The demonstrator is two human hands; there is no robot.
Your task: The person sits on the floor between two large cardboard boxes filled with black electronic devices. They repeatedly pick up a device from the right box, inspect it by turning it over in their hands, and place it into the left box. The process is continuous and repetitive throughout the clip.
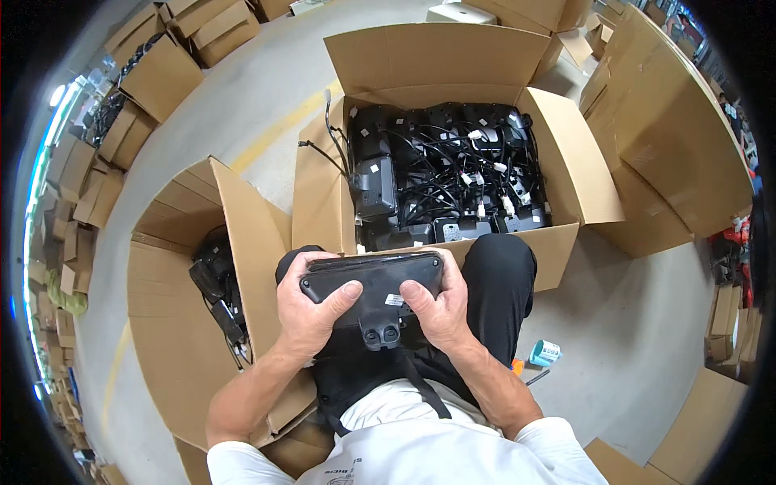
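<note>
Over my lap I hold a wide black plastic unit (368, 293) with a mounting bracket at its near edge and a small white label on its back. My left hand (314, 301) is closed round its left end, thumb pressed on the back. On the right end, my right hand (435, 301) grips it the same way. The face turned away from me is hidden. Just beyond my knees stands an open cardboard box (335, 202) packed with similar black units (376, 186), their black cables (440, 153) and white connectors lying tangled on top.
Left of me, an open carton (174, 323) holds a few black units (217, 279). Another big carton (663, 137) stands at the right. A teal roll (545, 352) lies on the grey floor (622, 323) by my right leg. Stacked cartons (162, 77) line the far left.
</note>
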